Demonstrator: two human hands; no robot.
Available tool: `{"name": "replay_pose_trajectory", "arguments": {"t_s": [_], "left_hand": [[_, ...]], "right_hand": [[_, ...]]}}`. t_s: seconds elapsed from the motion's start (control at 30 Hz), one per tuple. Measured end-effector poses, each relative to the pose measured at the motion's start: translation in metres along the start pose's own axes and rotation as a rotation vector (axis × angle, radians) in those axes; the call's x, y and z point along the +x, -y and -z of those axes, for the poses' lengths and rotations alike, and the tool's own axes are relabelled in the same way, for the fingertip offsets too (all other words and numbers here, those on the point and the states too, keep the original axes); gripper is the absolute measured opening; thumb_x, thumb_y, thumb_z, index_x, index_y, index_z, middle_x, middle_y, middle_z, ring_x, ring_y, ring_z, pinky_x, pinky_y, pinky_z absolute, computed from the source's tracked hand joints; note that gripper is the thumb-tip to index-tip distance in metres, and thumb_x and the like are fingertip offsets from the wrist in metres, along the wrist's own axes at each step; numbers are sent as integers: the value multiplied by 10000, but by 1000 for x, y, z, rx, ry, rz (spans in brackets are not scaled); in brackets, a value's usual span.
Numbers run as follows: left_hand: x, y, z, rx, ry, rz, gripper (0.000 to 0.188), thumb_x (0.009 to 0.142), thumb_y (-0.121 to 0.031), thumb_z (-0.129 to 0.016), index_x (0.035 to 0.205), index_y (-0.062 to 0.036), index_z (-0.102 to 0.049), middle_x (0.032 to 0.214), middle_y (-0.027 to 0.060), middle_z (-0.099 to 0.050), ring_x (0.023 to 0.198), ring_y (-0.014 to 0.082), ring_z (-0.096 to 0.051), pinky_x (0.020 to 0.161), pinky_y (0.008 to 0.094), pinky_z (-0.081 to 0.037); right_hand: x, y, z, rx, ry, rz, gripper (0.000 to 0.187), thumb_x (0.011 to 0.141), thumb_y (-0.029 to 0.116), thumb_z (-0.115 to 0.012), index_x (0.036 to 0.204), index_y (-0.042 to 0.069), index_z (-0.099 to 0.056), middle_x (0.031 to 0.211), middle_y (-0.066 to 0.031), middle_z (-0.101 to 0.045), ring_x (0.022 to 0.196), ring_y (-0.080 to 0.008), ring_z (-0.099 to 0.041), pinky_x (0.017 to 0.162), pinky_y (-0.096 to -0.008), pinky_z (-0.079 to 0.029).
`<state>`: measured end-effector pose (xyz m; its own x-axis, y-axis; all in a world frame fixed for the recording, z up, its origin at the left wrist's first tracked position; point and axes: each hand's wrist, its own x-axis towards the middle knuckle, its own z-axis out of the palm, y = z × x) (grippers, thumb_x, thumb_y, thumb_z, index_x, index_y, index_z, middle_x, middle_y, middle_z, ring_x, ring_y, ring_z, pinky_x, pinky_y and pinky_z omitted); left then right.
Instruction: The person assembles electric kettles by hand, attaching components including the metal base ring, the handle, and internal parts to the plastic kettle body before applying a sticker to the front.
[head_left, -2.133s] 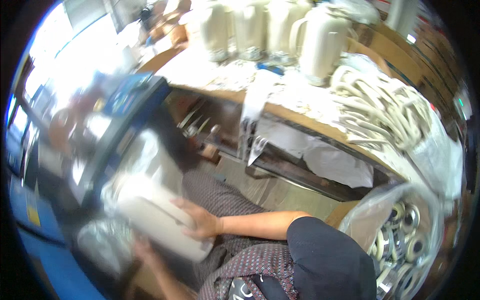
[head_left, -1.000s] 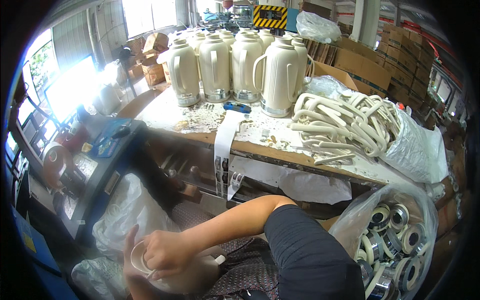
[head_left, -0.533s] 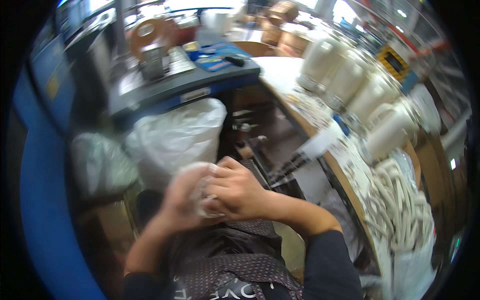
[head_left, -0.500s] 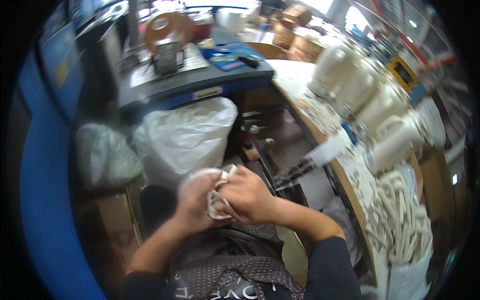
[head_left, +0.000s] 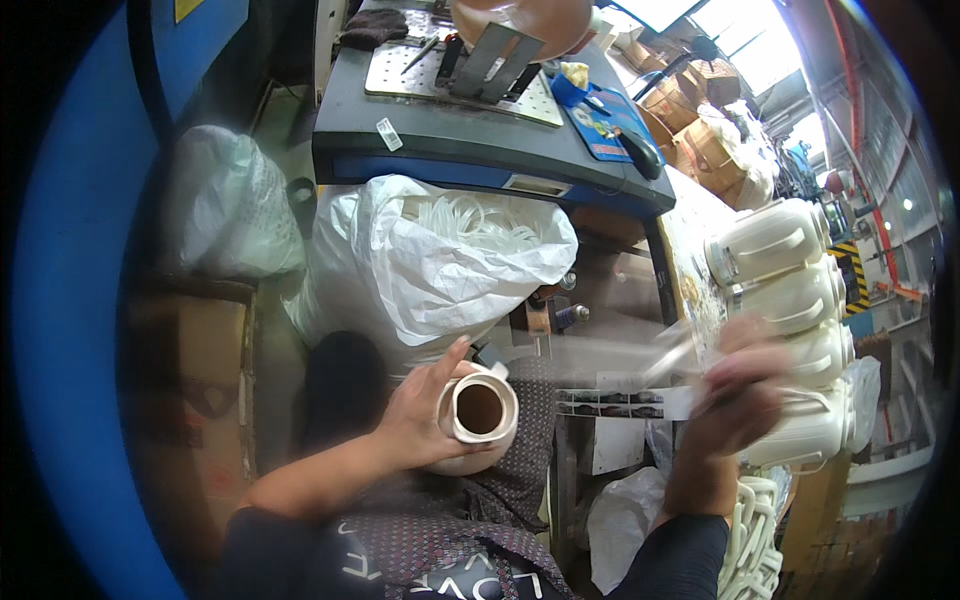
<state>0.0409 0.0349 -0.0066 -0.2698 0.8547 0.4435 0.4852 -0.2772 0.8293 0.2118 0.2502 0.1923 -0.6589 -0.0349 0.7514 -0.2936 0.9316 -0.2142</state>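
Observation:
My left hand (head_left: 412,418) is wrapped round the side of a cream-coloured jug body (head_left: 510,408), held over my lap. Its round open mouth faces up, showing a dark brownish inside, and a small spout-like projection points away from me. My right hand (head_left: 738,385) is stretched out to the right, beside a row of similar cream jugs (head_left: 765,245) lying on their sides. Motion smears its fingers, so what it holds, if anything, cannot be made out. A pale blurred streak (head_left: 672,358) shows just left of that hand.
A white sack (head_left: 390,275) of translucent ring-like pieces stands ahead, below a dark machine table (head_left: 450,150) with a metal bracket (head_left: 490,65) and a black mouse (head_left: 640,155). Several pale handle-shaped parts (head_left: 748,540) lie at lower right. A blue cabinet (head_left: 75,260) rises at left.
My right hand has left the jug and swung out to the right. The jug now sits upright in my left hand, mouth up. The head view has shifted.

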Motion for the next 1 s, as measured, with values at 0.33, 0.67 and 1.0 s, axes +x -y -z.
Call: {"name": "replay_pose_trajectory", "arguments": {"t_s": [0.33,0.67,1.0], "left_hand": [[-11,35,7,119,114,-83,326,584,-270,-872,677,-68,-634,1111,160,-605,1008,347,-616,821,425,-510],[-21,33,9,128,207,-91,408,506,-138,-918,655,-35,-553,1241,216,-583,1111,367,-601,930,408,-492],[-51,10,7,82,192,-232,385,479,-68,-874,634,-31,-524,1240,261,-579,1131,414,-584,970,472,-459]], "right_hand": [[-15,-133,-127,-491,420,-328,215,790,226,-750,939,73,-721,905,-88,-689,919,-281,-629,832,-395,-509],[-39,-101,-159,-286,203,-598,313,846,354,-657,755,57,-694,802,-131,-663,903,-323,-628,779,-432,-480],[-270,110,-111,-380,792,-1069,224,760,254,-624,728,38,-671,741,-177,-680,699,-355,-686,619,-482,-541]]}}
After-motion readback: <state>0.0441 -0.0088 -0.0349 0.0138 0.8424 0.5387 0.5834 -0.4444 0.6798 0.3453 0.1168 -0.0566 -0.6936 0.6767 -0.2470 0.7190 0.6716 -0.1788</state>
